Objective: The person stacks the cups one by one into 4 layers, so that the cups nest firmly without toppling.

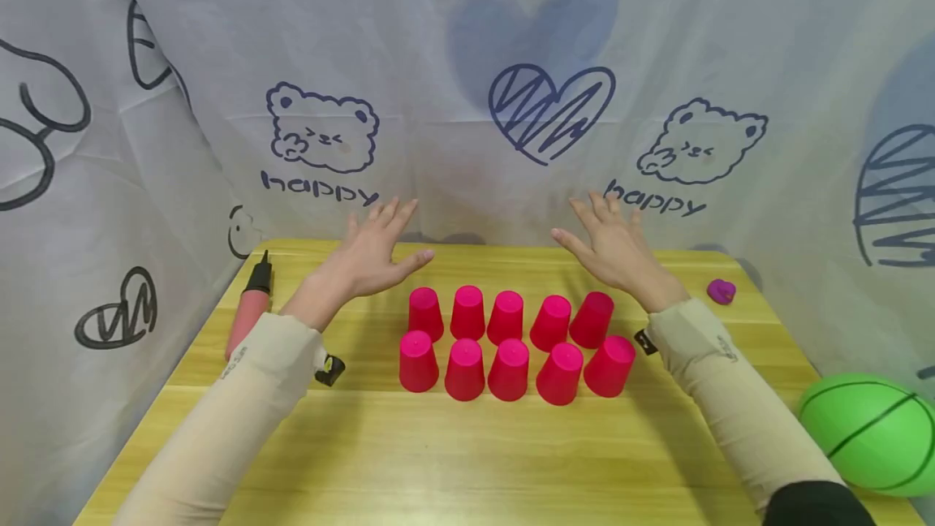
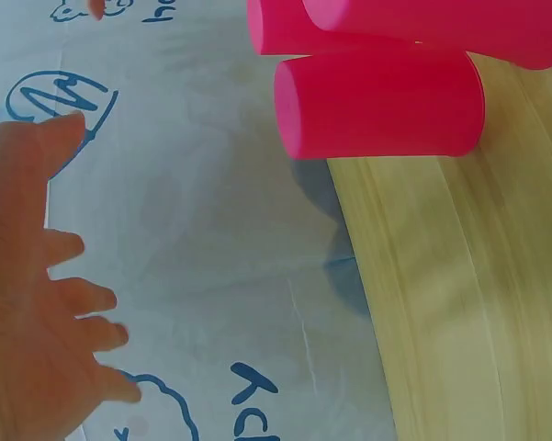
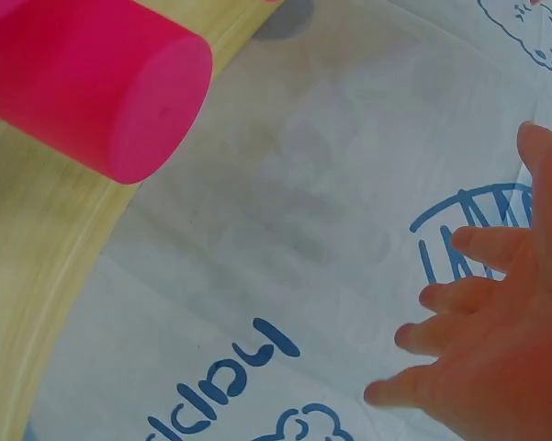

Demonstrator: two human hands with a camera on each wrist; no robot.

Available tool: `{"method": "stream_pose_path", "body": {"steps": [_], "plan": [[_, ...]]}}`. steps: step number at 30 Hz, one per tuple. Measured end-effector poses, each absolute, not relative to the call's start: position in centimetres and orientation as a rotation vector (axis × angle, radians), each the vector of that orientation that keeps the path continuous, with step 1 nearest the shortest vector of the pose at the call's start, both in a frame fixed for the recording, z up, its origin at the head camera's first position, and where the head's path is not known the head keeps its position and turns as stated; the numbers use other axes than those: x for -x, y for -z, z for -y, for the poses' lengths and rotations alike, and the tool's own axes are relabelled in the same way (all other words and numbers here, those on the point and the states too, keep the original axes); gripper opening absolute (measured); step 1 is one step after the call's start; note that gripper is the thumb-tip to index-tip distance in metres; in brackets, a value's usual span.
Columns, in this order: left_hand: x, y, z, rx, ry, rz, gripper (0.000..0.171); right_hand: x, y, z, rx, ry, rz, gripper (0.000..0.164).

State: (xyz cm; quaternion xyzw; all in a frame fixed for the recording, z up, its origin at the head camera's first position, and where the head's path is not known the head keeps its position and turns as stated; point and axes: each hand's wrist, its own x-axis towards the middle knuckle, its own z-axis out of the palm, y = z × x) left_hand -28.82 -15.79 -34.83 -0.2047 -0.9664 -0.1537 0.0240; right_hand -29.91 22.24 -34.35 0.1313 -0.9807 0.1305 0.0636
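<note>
Two rows of bright pink cups (image 1: 465, 372) stand upside down on the wooden table, between the two forearms. My left hand (image 1: 372, 254) is raised beyond the left end of the rows, fingers spread and holding nothing. On the other side my right hand (image 1: 613, 246) mirrors it, fingers apart and bare, past the back-row cup (image 1: 592, 320) at the right end. Neither hand touches a cup. In the left wrist view a pink cup (image 2: 381, 106) appears beside the spread fingers; the right wrist view has another pink cup (image 3: 92, 87) across from the hand.
A pink and black hand pump (image 1: 252, 303) lies at the table's left edge. Toward the right back corner sits a small purple object (image 1: 721, 291). A green ball (image 1: 869, 433) rests at the right edge. Behind the table hangs a printed white cloth (image 1: 438, 144).
</note>
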Motion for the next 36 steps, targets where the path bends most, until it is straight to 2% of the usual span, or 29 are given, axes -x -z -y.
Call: {"method": "stream_pose_path", "body": {"steps": [8,18,27,36], "plan": [[28.8,34.9,16.0,0.662,0.803,2.867,0.090,29.6,34.4,-23.4,-0.444,-0.748,2.901,0.077],[28.2,36.6,17.0,0.587,1.331,2.709,0.077,28.4,36.1,-26.3,-0.390,-1.132,2.878,0.069],[27.7,39.4,17.4,0.609,1.533,2.680,0.059,26.9,38.5,-28.7,-0.355,-1.296,2.845,0.063],[27.3,42.0,17.1,0.647,1.558,2.712,0.057,26.1,41.0,-29.9,-0.365,-1.329,2.855,0.060]]}}
